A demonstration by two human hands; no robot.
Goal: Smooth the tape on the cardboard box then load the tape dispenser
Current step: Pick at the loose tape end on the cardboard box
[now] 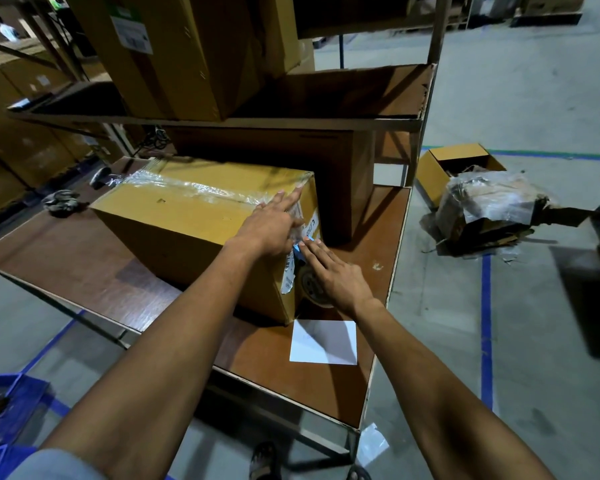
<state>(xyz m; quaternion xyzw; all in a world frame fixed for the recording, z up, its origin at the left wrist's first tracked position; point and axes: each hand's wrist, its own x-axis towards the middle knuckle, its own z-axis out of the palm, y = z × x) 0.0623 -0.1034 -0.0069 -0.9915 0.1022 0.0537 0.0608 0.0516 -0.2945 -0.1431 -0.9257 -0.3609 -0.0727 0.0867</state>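
Note:
A closed cardboard box (187, 220) lies on the wooden table (84, 258). Clear tape (201, 187) runs wrinkled along its top and down the right end. My left hand (274, 221) lies flat on the top right edge of the box, fingers spread over the tape. A blue tape dispenser (300, 254) with its roll (310, 289) sits against the box's right end. My right hand (333, 271) rests over it with fingers straight, their tips on the blue part. The thumb is hidden.
A white paper sheet (324, 342) lies near the table's front edge. A darker box (326, 174) stands behind, under a shelf (326, 123) holding a large carton (174, 57). Torn cartons and plastic (482, 209) litter the floor at right. A blue crate (11, 407) stands lower left.

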